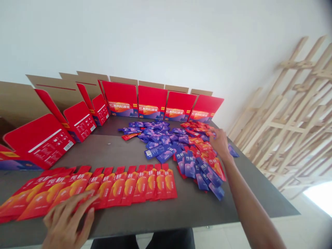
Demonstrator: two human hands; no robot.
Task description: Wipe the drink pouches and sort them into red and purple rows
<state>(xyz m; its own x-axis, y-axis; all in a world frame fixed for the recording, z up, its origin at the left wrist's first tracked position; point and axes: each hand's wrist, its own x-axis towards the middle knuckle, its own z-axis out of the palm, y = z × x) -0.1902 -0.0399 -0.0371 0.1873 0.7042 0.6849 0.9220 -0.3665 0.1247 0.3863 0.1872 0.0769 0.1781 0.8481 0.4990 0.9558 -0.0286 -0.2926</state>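
A row of overlapping red sachets (118,186) with orange-yellow print lies along the near side of the table. My left hand (68,219) rests over the left part of this row, fingers stretched out and slightly spread, touching the sachets' lower ends. On the right, my right hand (219,143) reaches to the far right of a mixed heap, beside loose red sachets (206,148). Its fingers point in among them, blurred and partly hidden, so whether they grip one is unclear. Purple sachets (166,139) fill most of the heap's middle and left.
Open red cartons (151,100) with raised flaps stand along the back of the grey table (124,218). More open cartons (80,121) line the left side. Wooden frames (287,121) lean against the wall at right. A small white scrap (109,143) lies on the tabletop.
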